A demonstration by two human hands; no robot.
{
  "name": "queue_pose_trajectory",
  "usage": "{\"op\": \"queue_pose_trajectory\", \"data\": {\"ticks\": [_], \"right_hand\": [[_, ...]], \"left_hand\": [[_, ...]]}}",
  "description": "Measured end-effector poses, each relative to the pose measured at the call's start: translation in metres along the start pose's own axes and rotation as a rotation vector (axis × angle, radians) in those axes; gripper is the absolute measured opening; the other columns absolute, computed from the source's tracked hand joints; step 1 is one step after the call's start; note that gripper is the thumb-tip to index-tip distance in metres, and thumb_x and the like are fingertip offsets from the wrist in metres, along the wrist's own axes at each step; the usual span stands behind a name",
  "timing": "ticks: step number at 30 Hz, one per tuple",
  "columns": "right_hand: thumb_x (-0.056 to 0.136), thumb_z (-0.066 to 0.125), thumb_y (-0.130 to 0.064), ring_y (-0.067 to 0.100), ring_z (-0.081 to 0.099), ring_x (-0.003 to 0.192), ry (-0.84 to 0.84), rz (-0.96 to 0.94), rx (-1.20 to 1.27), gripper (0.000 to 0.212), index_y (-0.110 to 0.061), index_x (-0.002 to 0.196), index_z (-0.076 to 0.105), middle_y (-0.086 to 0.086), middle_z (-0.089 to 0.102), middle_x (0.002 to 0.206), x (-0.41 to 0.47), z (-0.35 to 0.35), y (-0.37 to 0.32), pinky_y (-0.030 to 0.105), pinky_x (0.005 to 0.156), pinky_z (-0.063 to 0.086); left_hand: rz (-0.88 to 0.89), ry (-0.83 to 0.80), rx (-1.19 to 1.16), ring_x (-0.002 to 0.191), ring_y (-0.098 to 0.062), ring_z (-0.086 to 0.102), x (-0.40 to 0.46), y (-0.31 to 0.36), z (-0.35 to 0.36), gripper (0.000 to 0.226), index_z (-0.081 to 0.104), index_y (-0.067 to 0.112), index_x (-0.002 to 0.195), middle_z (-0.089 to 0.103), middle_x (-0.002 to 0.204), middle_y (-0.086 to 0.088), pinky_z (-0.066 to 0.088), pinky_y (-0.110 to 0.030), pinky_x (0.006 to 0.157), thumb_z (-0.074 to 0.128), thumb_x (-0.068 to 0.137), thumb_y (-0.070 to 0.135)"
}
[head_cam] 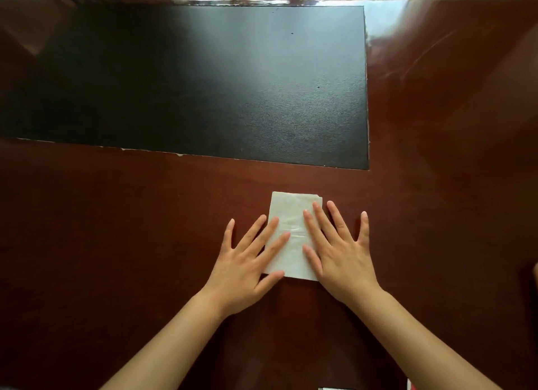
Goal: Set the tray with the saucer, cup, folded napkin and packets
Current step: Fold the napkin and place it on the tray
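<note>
Head view, looking down on a dark red-brown table (116,215). A white napkin (291,212), folded to an upright rectangle, lies flat on the wood near the table's front edge, just short of a black mat (203,84) set into the top. Both hands lie on it, palms down, fingers spread. Left hand (247,261): inner fingers across the napkin's left half, thumb at its near-left corner, outer fingers off on the wood. Right hand (340,253): index and middle fingers on the right half, thumb on the paper lower down, ring and little fingers on the table beside it. Neither hand grips anything; both are open and pressing flat. Judgement: this placing is for setting the crease. Two flat hands hold the layers down and smooth them so the fold keeps, and the spread fingers stop the thin paper sliding on the glossy top. At the far-right corner the layers sit slightly out of line, so the fold is not perfectly square. A faint embossed band runs across the napkin between the hands; no writing is legible on it. No tray, saucer, cup or packets are in view. At the bottom edge a sliver of something white and something red shows; too little to identify, no lettering readable. The task looks to be at the napkin-folding step, with placing on the tray not yet done.
</note>
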State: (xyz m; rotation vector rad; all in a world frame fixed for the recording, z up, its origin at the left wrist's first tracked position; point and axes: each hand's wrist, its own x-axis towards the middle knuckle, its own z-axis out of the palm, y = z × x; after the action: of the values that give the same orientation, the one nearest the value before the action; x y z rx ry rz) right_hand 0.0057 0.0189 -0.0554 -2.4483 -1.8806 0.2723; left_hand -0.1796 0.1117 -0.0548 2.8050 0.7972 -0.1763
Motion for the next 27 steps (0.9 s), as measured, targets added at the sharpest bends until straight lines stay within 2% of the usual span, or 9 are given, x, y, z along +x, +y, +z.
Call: {"op": "queue_pose_trajectory", "data": {"ticks": [4, 6, 8, 14, 18, 20, 24, 27], "right_hand": [[0.089, 0.028, -0.054, 0.021, 0.007, 0.143, 0.044, -0.186, 0.041, 0.062, -0.025, 0.144, 0.024, 0.001, 0.02, 0.153, -0.016, -0.004, 0.006, 0.062, 0.109, -0.001], [0.087, 0.035, -0.055, 0.021, 0.016, 0.142, 0.057, -0.276, 0.032, 0.061, -0.022, 0.138, 0.037, 0.001, 0.032, 0.15, -0.025, -0.003, 0.008, 0.064, 0.109, 0.005], [0.085, 0.042, -0.053, 0.021, 0.025, 0.139, 0.085, -0.29, 0.031, 0.057, -0.022, 0.132, 0.047, 0.001, 0.043, 0.144, -0.03, 0.0, 0.009, 0.064, 0.108, 0.009], [0.086, 0.061, -0.033, 0.02, 0.049, 0.125, 0.344, -0.335, 0.059, 0.021, -0.022, 0.103, 0.064, -0.001, 0.066, 0.119, -0.031, 0.008, 0.006, 0.063, 0.107, 0.019], [0.087, 0.062, -0.021, 0.016, 0.06, 0.112, 0.446, -0.306, 0.159, 0.006, -0.019, 0.088, 0.067, -0.003, 0.072, 0.105, -0.027, 0.007, 0.001, 0.059, 0.109, 0.021], [0.087, 0.06, -0.019, 0.014, 0.065, 0.103, 0.438, -0.239, 0.269, 0.009, -0.017, 0.085, 0.069, -0.004, 0.074, 0.096, -0.023, 0.001, 0.0, 0.057, 0.11, 0.02], [0.089, 0.05, -0.028, 0.01, 0.067, 0.086, 0.344, -0.146, 0.434, 0.022, -0.017, 0.087, 0.068, -0.005, 0.073, 0.085, -0.012, -0.013, -0.003, 0.05, 0.113, 0.018], [0.082, 0.054, -0.05, 0.008, 0.062, 0.103, 0.217, -0.173, 0.512, 0.039, -0.018, 0.102, 0.065, -0.005, 0.071, 0.102, -0.011, -0.018, 0.001, 0.052, 0.114, 0.011]], "left_hand": [[0.044, -0.035, -0.005, 0.145, -0.016, 0.002, -0.031, 0.004, 0.002, 0.073, 0.008, 0.025, 0.148, 0.008, 0.158, 0.002, 0.003, -0.057, 0.11, 0.024, 0.089, 0.064], [0.031, -0.045, -0.024, 0.145, -0.015, -0.001, -0.039, 0.007, 0.003, 0.078, 0.008, 0.021, 0.149, 0.006, 0.158, 0.001, 0.003, -0.056, 0.11, 0.028, 0.088, 0.066], [0.024, -0.039, -0.051, 0.145, -0.015, -0.003, -0.043, 0.011, 0.002, 0.081, 0.008, 0.019, 0.149, 0.006, 0.158, 0.0, 0.001, -0.054, 0.111, 0.03, 0.087, 0.066], [0.052, 0.075, -0.183, 0.144, -0.01, 0.008, -0.037, 0.01, -0.007, 0.079, 0.026, 0.018, 0.145, 0.029, 0.152, 0.002, 0.0, -0.053, 0.114, 0.049, 0.081, 0.058], [0.083, 0.107, -0.257, 0.143, -0.007, 0.008, -0.017, 0.001, -0.014, 0.078, 0.029, 0.024, 0.143, 0.029, 0.152, 0.007, -0.003, -0.049, 0.115, 0.056, 0.075, 0.05], [0.052, 0.148, -0.326, 0.142, -0.007, 0.015, -0.008, -0.001, -0.014, 0.069, 0.038, 0.026, 0.138, 0.038, 0.147, 0.009, -0.001, -0.047, 0.115, 0.059, 0.074, 0.043], [-0.068, 0.351, -0.418, 0.127, -0.013, 0.044, 0.007, 0.002, -0.008, 0.031, 0.066, 0.019, 0.107, 0.065, 0.119, 0.003, 0.022, -0.052, 0.111, 0.073, 0.077, 0.014], [-0.219, 0.478, -0.553, 0.115, -0.009, 0.053, 0.013, 0.008, -0.005, 0.019, 0.072, 0.016, 0.097, 0.072, 0.105, 0.003, 0.026, -0.042, 0.108, 0.069, 0.081, 0.007]]}}
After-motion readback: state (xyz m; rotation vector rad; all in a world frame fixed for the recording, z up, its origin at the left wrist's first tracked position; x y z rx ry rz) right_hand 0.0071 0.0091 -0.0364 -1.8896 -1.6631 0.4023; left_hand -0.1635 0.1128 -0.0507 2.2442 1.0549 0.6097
